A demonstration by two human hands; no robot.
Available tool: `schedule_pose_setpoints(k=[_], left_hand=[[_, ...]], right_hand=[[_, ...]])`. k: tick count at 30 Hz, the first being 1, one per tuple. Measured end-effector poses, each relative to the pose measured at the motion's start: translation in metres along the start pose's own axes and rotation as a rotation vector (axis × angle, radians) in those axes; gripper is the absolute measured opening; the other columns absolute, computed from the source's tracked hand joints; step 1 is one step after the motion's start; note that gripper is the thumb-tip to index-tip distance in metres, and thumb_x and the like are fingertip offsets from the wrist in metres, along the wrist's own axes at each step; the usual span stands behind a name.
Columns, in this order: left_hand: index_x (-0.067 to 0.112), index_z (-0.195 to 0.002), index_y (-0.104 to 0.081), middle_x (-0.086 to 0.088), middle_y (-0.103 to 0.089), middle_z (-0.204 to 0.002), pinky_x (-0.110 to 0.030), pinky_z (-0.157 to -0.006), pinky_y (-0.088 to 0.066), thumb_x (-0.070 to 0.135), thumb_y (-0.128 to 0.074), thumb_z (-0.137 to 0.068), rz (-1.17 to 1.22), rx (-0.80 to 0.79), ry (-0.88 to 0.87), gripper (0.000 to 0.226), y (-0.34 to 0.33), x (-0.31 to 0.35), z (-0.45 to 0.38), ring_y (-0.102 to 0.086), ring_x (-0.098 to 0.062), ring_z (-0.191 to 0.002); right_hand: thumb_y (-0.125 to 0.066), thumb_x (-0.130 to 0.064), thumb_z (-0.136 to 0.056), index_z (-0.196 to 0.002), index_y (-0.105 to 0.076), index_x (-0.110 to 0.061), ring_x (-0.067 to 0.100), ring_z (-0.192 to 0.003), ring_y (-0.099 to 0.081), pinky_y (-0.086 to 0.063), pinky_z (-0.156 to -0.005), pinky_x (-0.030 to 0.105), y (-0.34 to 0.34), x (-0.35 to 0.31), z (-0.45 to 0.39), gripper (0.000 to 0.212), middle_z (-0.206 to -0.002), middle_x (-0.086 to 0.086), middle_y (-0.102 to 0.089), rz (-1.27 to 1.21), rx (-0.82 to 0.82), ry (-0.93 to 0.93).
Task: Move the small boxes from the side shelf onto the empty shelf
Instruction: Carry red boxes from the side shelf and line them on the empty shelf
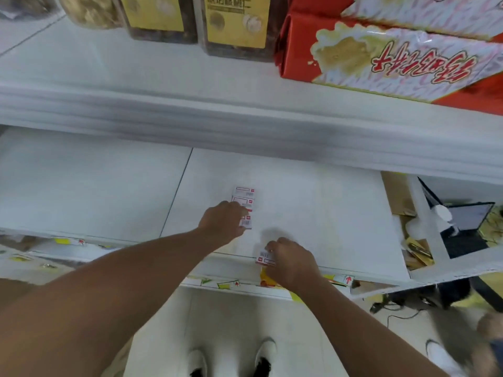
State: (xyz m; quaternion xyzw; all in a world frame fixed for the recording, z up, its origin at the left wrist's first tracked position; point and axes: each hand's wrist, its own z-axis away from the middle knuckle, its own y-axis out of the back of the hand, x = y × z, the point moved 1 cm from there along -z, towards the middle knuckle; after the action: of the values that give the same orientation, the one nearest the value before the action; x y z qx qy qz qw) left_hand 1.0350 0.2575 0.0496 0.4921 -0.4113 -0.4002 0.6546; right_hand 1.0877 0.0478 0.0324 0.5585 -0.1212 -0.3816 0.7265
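A: Head view, go. Where are the small boxes?

B: A row of 3 small white-and-red boxes (244,204) lies flat on the white shelf (326,208), running away from the person, box touching box. A 4th box (265,258) sits at the shelf's front edge, apart from the row.

A: Hands?

B: Left hand (221,221) rests palm down on the near end of the row, covering part of the nearest box. Fingers curl over it; grip or just pressing, cannot tell. Right hand (290,261) pinches the 4th box between thumb and fingertips, box tilted, label up.

A: Rest of the shelf?

B: Bare white board with a seam left of the row. Price tags (345,280) with red arrows along the front rail.

A: Above?

B: Upper shelf (163,66) carries 2 clear jars with yellow labels (234,23) and red gift boxes (394,58) at right.

A: Below?

B: Pale floor, 2 white-and-black shoes (231,360). A laptop (462,227) at right, blurred.
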Motion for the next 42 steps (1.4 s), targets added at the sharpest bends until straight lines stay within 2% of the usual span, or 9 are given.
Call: schedule_pose_setpoints(k=[10, 14, 22, 28, 31, 35, 38, 40, 42], left_hand=[[0.029, -0.144, -0.065, 0.002, -0.061, -0.139, -0.042, -0.098, -0.051, 0.047, -0.078, -0.092, 0.104, 0.156, -0.098, 0.057, -0.039, -0.032, -0.024, -0.055, -0.025, -0.123], [0.026, -0.132, -0.072, 0.000, -0.065, -0.126, -0.041, -0.091, -0.057, 0.035, -0.076, -0.096, 0.193, 0.278, -0.031, 0.037, -0.040, -0.052, -0.001, -0.059, -0.025, -0.112], [0.026, -0.125, -0.074, 0.004, -0.063, -0.124, -0.043, -0.091, -0.057, 0.024, -0.068, -0.096, 0.275, 0.236, 0.070, 0.031, -0.046, -0.112, 0.047, -0.058, -0.022, -0.110], [0.027, -0.119, -0.074, 0.003, -0.059, -0.120, -0.036, -0.082, -0.055, 0.018, -0.073, -0.090, 0.357, 0.245, 0.106, 0.030, -0.062, -0.105, 0.065, -0.057, -0.021, -0.106], [0.026, -0.122, -0.073, 0.003, -0.058, -0.121, -0.036, -0.085, -0.055, 0.017, -0.073, -0.090, 0.424, 0.222, 0.099, 0.033, -0.068, -0.087, 0.073, -0.056, -0.020, -0.108], [0.027, -0.130, -0.068, 0.006, -0.055, -0.129, -0.033, -0.095, -0.052, 0.020, -0.069, -0.094, 0.596, 0.150, 0.191, 0.037, -0.069, -0.065, 0.073, -0.053, -0.017, -0.117], [0.027, -0.138, -0.062, 0.008, -0.056, -0.135, -0.033, -0.102, -0.052, 0.018, -0.065, -0.100, 0.912, 0.145, 0.360, 0.040, -0.062, -0.049, 0.067, -0.059, -0.014, -0.121], [0.023, -0.147, -0.056, 0.006, -0.058, -0.143, -0.030, -0.106, -0.047, 0.015, -0.061, -0.104, 1.113, 0.132, 0.479, 0.044, -0.057, -0.040, 0.059, -0.058, -0.014, -0.126], [0.020, -0.154, -0.050, 0.004, -0.057, -0.149, -0.029, -0.108, -0.044, 0.013, -0.056, -0.108, 1.192, 0.125, 0.527, 0.048, -0.055, -0.033, 0.051, -0.055, -0.012, -0.130]], right_hand=[[-0.065, -0.031, -0.079, -0.120, -0.065, -0.027, 0.026, -0.104, -0.063, -0.060, -0.081, 0.042, -0.018, -0.019, -0.022, 0.040, -0.110, -0.005, -0.060, -0.038, 0.068, -0.093], [-0.065, -0.029, -0.087, -0.129, -0.063, -0.027, 0.025, -0.111, -0.060, -0.060, -0.084, 0.042, -0.016, -0.033, -0.031, 0.042, -0.120, -0.002, -0.060, 0.007, 0.068, -0.080], [-0.068, -0.032, -0.089, -0.142, -0.058, -0.028, 0.026, -0.121, -0.059, -0.058, -0.092, 0.044, -0.009, -0.072, -0.069, 0.054, -0.136, -0.001, -0.059, 0.035, 0.059, -0.028], [-0.070, -0.029, -0.090, -0.139, -0.060, -0.026, 0.025, -0.120, -0.054, -0.061, -0.081, 0.045, -0.024, -0.078, -0.085, 0.050, -0.137, -0.001, -0.055, 0.084, 0.125, 0.015], [-0.070, -0.030, -0.089, -0.135, -0.060, -0.028, 0.025, -0.121, -0.053, -0.060, -0.078, 0.043, -0.032, -0.074, -0.077, 0.047, -0.140, -0.002, -0.050, 0.038, 0.190, 0.003], [-0.070, -0.040, -0.095, -0.135, -0.061, -0.030, 0.018, -0.119, -0.054, -0.060, -0.085, 0.043, -0.035, -0.065, -0.060, 0.042, -0.136, -0.006, -0.048, -0.194, 0.304, -0.086], [-0.066, -0.040, -0.100, -0.134, -0.063, -0.028, 0.010, -0.109, -0.061, -0.057, -0.096, 0.040, -0.034, -0.062, -0.048, 0.037, -0.127, -0.008, -0.059, -0.700, 0.436, -0.323], [-0.062, -0.031, -0.104, -0.138, -0.062, -0.028, 0.001, -0.111, -0.062, -0.053, -0.101, 0.034, -0.034, -0.068, -0.041, 0.035, -0.131, -0.007, -0.065, -1.073, 0.445, -0.464], [-0.058, -0.024, -0.107, -0.133, -0.062, -0.035, -0.006, -0.112, -0.062, -0.051, -0.100, 0.026, -0.033, -0.079, -0.035, 0.029, -0.128, -0.017, -0.068, -1.264, 0.437, -0.454]])
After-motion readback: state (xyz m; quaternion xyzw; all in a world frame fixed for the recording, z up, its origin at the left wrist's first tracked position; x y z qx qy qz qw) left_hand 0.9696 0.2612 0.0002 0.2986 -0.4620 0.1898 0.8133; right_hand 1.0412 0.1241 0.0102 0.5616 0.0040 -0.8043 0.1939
